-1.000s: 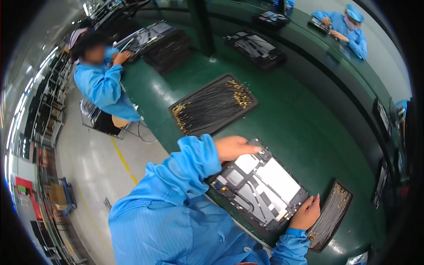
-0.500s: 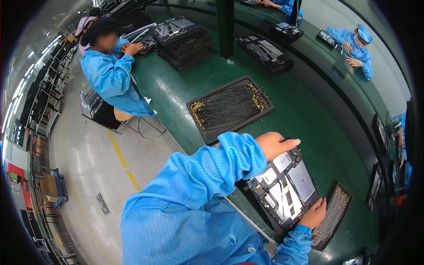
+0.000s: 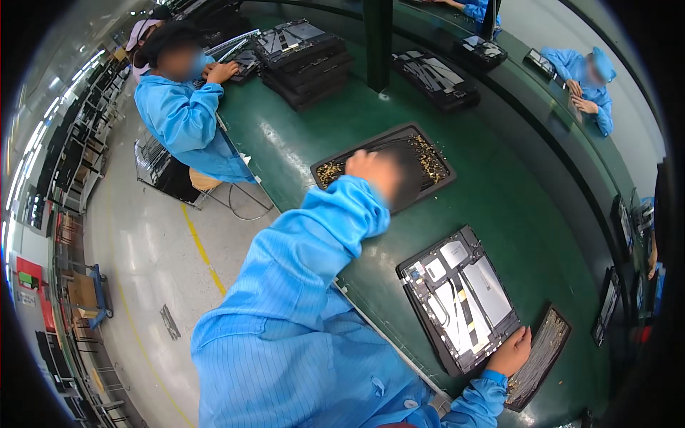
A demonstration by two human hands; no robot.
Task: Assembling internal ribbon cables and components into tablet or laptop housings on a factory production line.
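Note:
An opened tablet housing (image 3: 448, 303), with silver plates, a white panel and dark boards, rests on a small stack of similar dark housings at the bench edge. Its lower right corner is gripped by my right hand (image 3: 510, 351), fingers along the rim. My left hand (image 3: 372, 172) reaches over a black tray (image 3: 448, 175) filled with thin black cables with gold-coloured ends. The fingers there are bent toward the cables, but a blur covers part of the hand, so any cable in them is hidden. Beside my right hand lies a second, narrower-looking tray (image 3: 546, 357) of thin cables.
The green bench (image 3: 285, 153) carries a tall stack of housings (image 3: 303, 68) at the far left, next to a co-worker in blue (image 3: 178, 128). More housings (image 3: 437, 78) lie beyond a dark post (image 3: 378, 46). Another person (image 3: 589, 85) works behind the partition.
My left hand has let go of the housing's upper edge and moved up and left to the cable tray. My right hand stays at the housing's corner.

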